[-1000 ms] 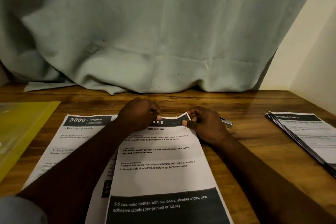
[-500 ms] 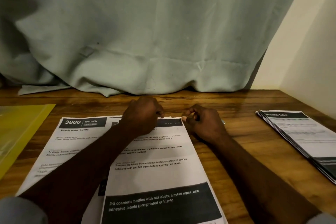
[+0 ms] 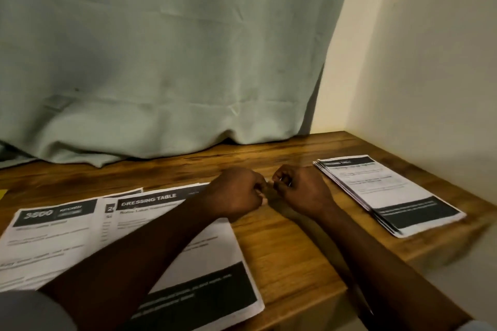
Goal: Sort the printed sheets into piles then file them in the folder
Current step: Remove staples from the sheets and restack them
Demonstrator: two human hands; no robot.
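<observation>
Since sorting goes by the header band, read each title before a sheet leaves the desk (image 3: 282, 250). The loose sheets (image 3: 67, 236) fanned along the near edge overlap, white with black bands, showing both "KITCHEN" and "DRESSING TABLE" tops. Carry the top one flat to the squared pile (image 3: 390, 193) by the far right corner, edges aligned. Left grip (image 3: 236, 193) and right grip (image 3: 301, 191) are curled, fingertips meeting between the two stacks; whether they pinch anything I cannot tell
</observation>
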